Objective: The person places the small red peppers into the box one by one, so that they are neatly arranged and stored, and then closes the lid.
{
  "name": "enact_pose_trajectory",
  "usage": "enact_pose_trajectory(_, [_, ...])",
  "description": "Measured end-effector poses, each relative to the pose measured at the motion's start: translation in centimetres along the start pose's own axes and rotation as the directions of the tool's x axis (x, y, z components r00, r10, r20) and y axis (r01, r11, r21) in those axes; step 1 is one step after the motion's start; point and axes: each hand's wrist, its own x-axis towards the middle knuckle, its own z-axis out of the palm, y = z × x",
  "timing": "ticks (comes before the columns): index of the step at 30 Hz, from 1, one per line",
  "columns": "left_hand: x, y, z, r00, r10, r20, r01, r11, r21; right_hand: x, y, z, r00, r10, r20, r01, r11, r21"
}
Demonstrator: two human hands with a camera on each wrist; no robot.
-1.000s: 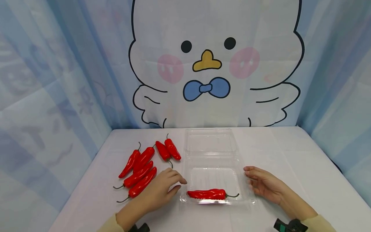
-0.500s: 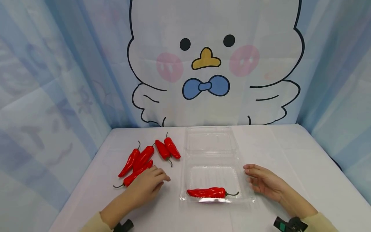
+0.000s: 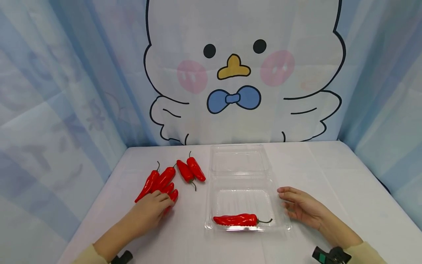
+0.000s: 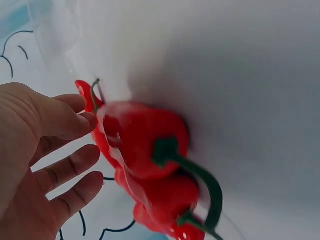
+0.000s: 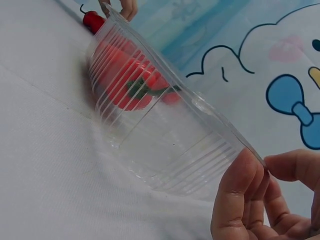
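My left hand (image 3: pixel 146 212) reaches over two red chili peppers at the left of the table, its fingertips right at the nearest chili pepper (image 3: pixel 175 195) and covering most of it. In the left wrist view the thumb and fingers stand apart beside that chili's body, whose green stem (image 4: pixel 200 180) points away from the hand. My right hand (image 3: pixel 303 211) pinches the side rim of a clear plastic container (image 3: pixel 244 200) between thumb and fingers, as the right wrist view shows. One red chili (image 3: pixel 235 220) lies along the container's near side, stem to the right.
Two more chilies, one of them the left chili (image 3: pixel 148 185), lie just behind my left hand. Another pair, with the right chili (image 3: pixel 196 168), lies nearer the container. Its open lid (image 3: pixel 239 159) lies flat towards the back. A printed curtain (image 3: pixel 230 124) hangs behind the white table (image 3: pixel 329 176).
My left hand has moved left from beside the container to the nearest chilies, its fingers now over them. The right hand stays at the container's rim.
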Motion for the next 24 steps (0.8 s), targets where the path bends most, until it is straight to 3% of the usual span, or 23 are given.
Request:
enact_pose_trajectory(4, [-0.4, -1.0, -0.2, 1.000, 0.013, 0.012, -0.014, 0.997, 0.071, 0.0, 0.0, 0.0, 1.000, -0.002, -0.001, 0.002, 1.000, -0.006])
enact_pose_trajectory(16, [-1.3, -2.8, -0.2, 0.985, 0.083, 0.154, -0.103, 0.986, 0.127, -0.1, 0.0, 0.1, 1.000, -0.004, -0.007, 0.004, 1.000, -0.010])
enact_pose_trajectory(24, [-1.0, -2.4, 0.1, 0.984, 0.143, 0.107, -0.154, 0.983, 0.105, 0.0, -0.1, 0.1, 1.000, 0.006, -0.020, -0.006, 1.000, -0.015])
